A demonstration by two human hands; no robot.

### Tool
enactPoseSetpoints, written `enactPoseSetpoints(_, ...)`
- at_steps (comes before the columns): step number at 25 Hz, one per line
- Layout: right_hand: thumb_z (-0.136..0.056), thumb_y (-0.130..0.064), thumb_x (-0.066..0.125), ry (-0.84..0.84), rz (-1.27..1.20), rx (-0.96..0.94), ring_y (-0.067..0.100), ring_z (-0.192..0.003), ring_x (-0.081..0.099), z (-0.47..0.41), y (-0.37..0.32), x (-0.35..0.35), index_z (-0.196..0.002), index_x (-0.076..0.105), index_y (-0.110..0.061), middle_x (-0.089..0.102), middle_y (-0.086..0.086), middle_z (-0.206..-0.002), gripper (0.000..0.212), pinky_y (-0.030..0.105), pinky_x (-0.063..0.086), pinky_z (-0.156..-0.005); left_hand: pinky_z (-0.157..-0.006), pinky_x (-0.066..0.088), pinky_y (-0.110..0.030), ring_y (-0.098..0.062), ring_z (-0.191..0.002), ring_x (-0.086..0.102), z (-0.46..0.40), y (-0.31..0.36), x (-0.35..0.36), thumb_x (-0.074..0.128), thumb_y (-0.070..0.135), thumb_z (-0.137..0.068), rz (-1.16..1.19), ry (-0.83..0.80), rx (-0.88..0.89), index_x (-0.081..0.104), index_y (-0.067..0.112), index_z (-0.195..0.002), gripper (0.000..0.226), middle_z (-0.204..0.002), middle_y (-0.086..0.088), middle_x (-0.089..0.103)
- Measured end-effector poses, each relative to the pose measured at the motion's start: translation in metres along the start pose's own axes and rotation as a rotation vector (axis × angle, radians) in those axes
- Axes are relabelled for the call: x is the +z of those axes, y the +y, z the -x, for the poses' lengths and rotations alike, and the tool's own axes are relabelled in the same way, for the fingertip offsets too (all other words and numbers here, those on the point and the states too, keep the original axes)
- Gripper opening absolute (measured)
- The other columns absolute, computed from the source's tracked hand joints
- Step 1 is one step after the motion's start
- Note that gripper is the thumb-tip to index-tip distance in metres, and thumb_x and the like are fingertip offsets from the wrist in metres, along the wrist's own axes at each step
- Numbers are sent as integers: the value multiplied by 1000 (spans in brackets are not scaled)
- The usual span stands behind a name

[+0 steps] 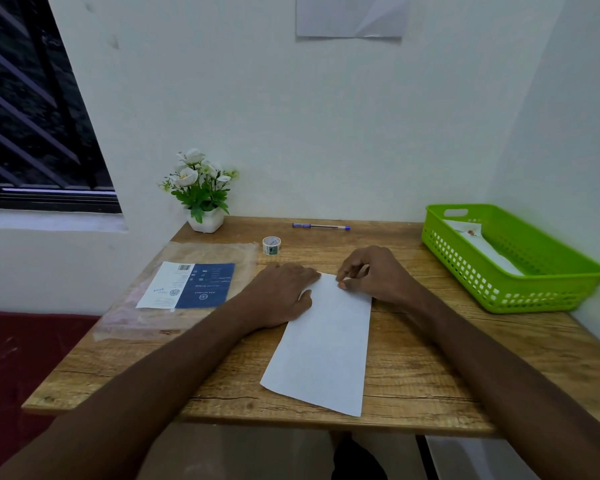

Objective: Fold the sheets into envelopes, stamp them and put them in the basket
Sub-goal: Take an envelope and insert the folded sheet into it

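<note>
A: Where's the sheet [321,344]?

B: Flat on the table [430,375], near the front edge, slightly askew. It looks already folded lengthwise into a narrow strip. Both hands are at its far end, close together but not touching.

A: Doing what?

B: The left hand [283,294] lies flat, pressing the far left corner. The right hand [371,271] has its fingers curled, pinching the top edge near the middle.

A: What could spoil it?

B: If the left hand lifts, I'd expect the sheet to slide on the smooth wood, giving a crooked crease. A crease pressed off-line stays visible.

A: And the basket [533,292]?

B: Green, far right, well apart from the sheet. Inside lies white folded paper [482,244] with a small reddish mark, probably finished envelopes; I can't count them.

A: Anything else?

B: A tape roll [271,245] just beyond the hands, a pen [321,226], and a plastic sleeve [180,289] at left.
</note>
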State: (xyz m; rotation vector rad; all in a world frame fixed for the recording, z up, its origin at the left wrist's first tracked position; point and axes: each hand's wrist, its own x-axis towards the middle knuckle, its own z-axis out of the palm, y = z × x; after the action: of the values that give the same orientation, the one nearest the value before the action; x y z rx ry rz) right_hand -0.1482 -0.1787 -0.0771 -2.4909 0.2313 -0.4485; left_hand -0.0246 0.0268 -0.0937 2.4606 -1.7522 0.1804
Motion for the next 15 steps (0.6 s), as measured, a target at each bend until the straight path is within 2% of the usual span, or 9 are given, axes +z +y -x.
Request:
enactPoseSetpoints(4,-70,-21,88,16,101,128,2,-75,66,-2,4,-4,-74,82,-27,75,-14,-74,10,28,53,-67,-114,36,-43,-18,-141,46,1,5,-2,39,34,-103,-52,-5,-18,41,19,-154,53,-155,-3,49)
enactPoseSetpoints(6,-71,-23,87,60,140,174,2,-69,65,-2,6,-6,-71,82,-24,74,-13,-68,4,29,51,-63,-113,36,-42,-18,-140,47,1,8,-2,38,33,-103,-66,-1,-49,41,21,-154,53,-154,-3,51)
enactPoseSetpoints(9,-76,-26,84,118,159,207,4,-61,62,0,7,-9,-72,83,-18,74,-8,-66,10,26,43,-56,-115,35,-46,-20,-137,49,1,14,-3,38,33,-102,-42,-7,-142,41,25,-154,52,-152,-3,53)
enactPoseSetpoints(13,-75,-26,84,146,234,263,8,-72,67,4,5,-13,-76,83,-18,77,-8,-77,8,30,54,-63,-117,32,-47,-20,-133,53,1,22,-6,37,35,-103,-63,-26,-230,42,27,-154,51,-146,-3,58)
enactPoseSetpoints(15,-70,-29,88,97,253,277,8,-73,66,5,5,-15,-76,82,-20,76,-8,-76,12,29,54,-65,-115,32,-46,-20,-125,57,2,23,-8,36,36,-103,-80,-23,-273,45,27,-151,50,-136,-4,64)
